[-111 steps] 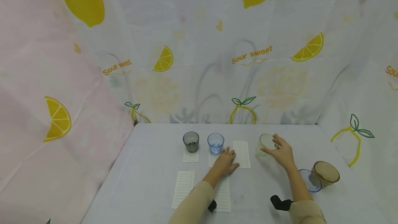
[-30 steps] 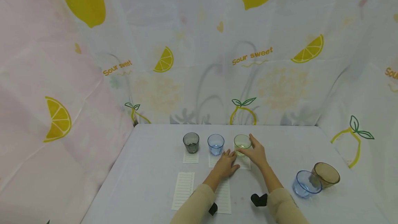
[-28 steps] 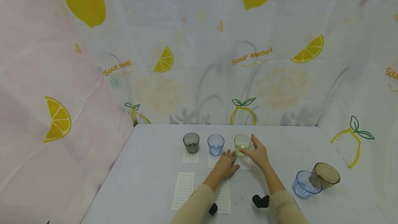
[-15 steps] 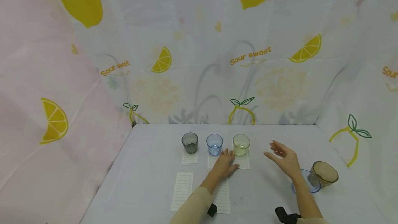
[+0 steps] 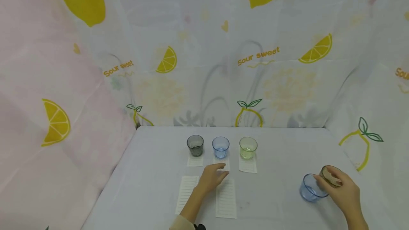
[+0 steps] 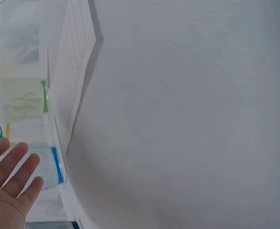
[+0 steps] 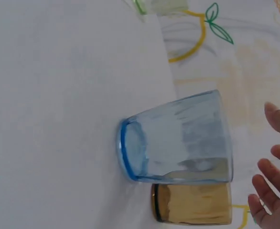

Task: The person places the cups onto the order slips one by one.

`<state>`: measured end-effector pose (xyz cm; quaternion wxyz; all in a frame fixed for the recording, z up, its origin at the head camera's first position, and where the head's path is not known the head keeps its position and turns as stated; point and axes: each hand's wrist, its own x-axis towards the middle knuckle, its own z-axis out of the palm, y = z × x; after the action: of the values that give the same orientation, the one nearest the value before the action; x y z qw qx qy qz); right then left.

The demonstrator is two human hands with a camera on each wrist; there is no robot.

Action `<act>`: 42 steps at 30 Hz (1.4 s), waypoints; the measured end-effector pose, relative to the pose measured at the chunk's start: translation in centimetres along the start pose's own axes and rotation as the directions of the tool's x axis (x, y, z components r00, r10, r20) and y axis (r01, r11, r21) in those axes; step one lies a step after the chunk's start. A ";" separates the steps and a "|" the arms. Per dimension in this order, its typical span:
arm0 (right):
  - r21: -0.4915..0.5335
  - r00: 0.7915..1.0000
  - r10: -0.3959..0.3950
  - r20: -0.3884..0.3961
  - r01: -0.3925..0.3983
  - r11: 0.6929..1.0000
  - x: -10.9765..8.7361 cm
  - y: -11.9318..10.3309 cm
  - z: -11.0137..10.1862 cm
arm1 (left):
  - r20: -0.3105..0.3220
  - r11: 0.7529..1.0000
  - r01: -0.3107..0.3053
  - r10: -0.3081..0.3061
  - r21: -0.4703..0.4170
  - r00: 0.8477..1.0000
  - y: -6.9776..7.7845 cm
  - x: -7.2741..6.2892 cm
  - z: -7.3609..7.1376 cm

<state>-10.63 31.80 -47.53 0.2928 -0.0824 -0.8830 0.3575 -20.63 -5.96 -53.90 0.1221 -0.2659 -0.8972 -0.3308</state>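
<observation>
My right hand (image 5: pixel 346 192) reaches over a blue glass (image 5: pixel 308 190) and an amber glass (image 7: pixel 195 202) at the table's right. Its spread fingers overlap the rims in the head view; in the right wrist view they stand apart from both glasses. My left hand (image 5: pixel 209 179) hovers with relaxed fingers above the lined papers, holding nothing. Beyond it a grey glass (image 5: pixel 195 146), a smaller blue glass (image 5: pixel 220 148) and a green glass (image 5: pixel 247 148) stand upright in a row, each on or at the far end of a paper slip.
Two lined papers lie nearer me, a left one (image 5: pixel 186 192) and a right one (image 5: pixel 226 200). Another lined slip (image 5: pixel 247 166) shows under the green glass. A lemon-print curtain (image 5: pixel 204 45) encloses the white table (image 5: pixel 271 205) at the back and sides.
My right hand set the green glass on its slip, let go and moved right to the amber and blue glasses. My left hand lifted off the papers and drew back left.
</observation>
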 end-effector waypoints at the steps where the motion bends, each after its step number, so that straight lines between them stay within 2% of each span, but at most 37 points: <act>1: -0.024 1.000 0.010 -0.003 -0.010 1.000 -0.3 0.3 0.0 | -0.021 1.000 0.005 -0.006 -0.009 1.000 -0.2 -0.5 -0.5; 6: -0.116 0.995 0.092 0.044 -0.086 0.990 -1.8 1.6 0.4 | -0.136 0.998 0.060 -0.061 -0.006 0.989 -1.5 -3.2 -3.3; 9: -0.102 0.990 0.134 0.038 -0.130 0.986 -2.8 2.3 1.2 | -0.194 0.992 0.124 -0.123 -0.011 0.973 -2.4 -4.8 -4.8; 12: -0.030 0.988 0.150 -0.026 -0.151 0.988 -3.7 2.8 2.2 | -0.221 0.988 0.154 -0.152 -0.009 0.963 -3.3 -6.2 -6.1; 15: 0.051 0.978 0.147 -0.149 -0.141 0.989 -4.5 3.0 3.0 | -0.234 0.989 0.144 -0.134 0.029 0.963 -4.0 -7.6 -6.9; 17: 0.082 0.952 0.156 -0.262 -0.140 0.987 -4.9 2.8 3.5 | -0.246 0.988 0.143 -0.125 0.058 0.961 -4.3 -8.4 -7.3; 18: 0.098 0.931 0.181 -0.318 -0.158 0.983 -5.1 2.6 3.6 | -0.253 0.986 0.152 -0.130 0.070 0.959 -4.4 -8.8 -7.5; 21: 0.184 0.838 0.286 -0.465 -0.225 0.957 -5.4 1.9 3.9 | -0.272 0.978 0.190 -0.160 0.086 0.949 -4.6 -9.9 -7.9; 23: 0.228 0.784 0.356 -0.508 -0.276 0.934 -5.6 1.4 3.7 | -0.282 0.974 0.210 -0.177 0.090 0.943 -4.7 -10.6 -8.1; 24: 0.242 0.768 0.376 -0.518 -0.290 0.926 -5.7 1.3 3.6 | -0.285 0.972 0.219 -0.186 0.089 0.941 -4.7 -10.9 -8.2; 25: 0.242 0.763 0.397 -0.510 -0.316 0.918 -5.8 1.2 3.5 | -0.286 0.970 0.225 -0.190 0.096 0.939 -4.7 -11.1 -8.3; 29: 0.181 0.765 0.449 -0.461 -0.414 0.892 -6.2 1.3 3.0 | -0.267 0.962 0.260 -0.229 0.087 0.936 -4.6 -12.0 -8.7; 31: 0.161 0.758 0.482 -0.440 -0.461 0.873 -6.4 1.5 2.8 | -0.238 0.958 0.276 -0.252 0.077 0.938 -4.6 -12.4 -8.9; 33: 0.175 0.748 0.509 -0.426 -0.483 0.858 -6.7 1.6 2.7 | -0.196 0.955 0.289 -0.271 0.067 0.942 -4.6 -12.7 -9.0; 34: 0.193 0.750 0.516 -0.414 -0.482 0.855 -6.7 1.6 2.7 | -0.174 0.954 0.290 -0.275 0.070 0.946 -4.7 -12.8 -9.1; 35: 0.218 0.755 0.514 -0.407 -0.466 0.857 -6.7 1.6 2.8 | -0.153 0.952 0.297 -0.284 0.071 0.947 -4.7 -13.0 -9.1; 38: 0.303 0.790 0.492 -0.366 -0.399 0.866 -6.6 1.7 3.1 | -0.090 0.950 0.302 -0.296 0.075 0.951 -4.7 -13.4 -9.0; 40: 0.336 0.817 0.483 -0.314 -0.380 0.862 -6.5 1.9 3.4 | -0.051 0.949 0.304 -0.300 0.083 0.953 -4.7 -13.7 -8.9; 42: 0.349 0.832 0.484 -0.270 -0.383 0.855 -6.4 1.9 3.6 | -0.020 0.949 0.302 -0.302 0.093 0.953 -4.8 -14.0 -8.8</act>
<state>-7.60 28.88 -53.81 0.3632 -0.3020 -0.7145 0.5160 -11.32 -20.40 -55.39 0.0853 -0.1184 -0.9417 -0.3031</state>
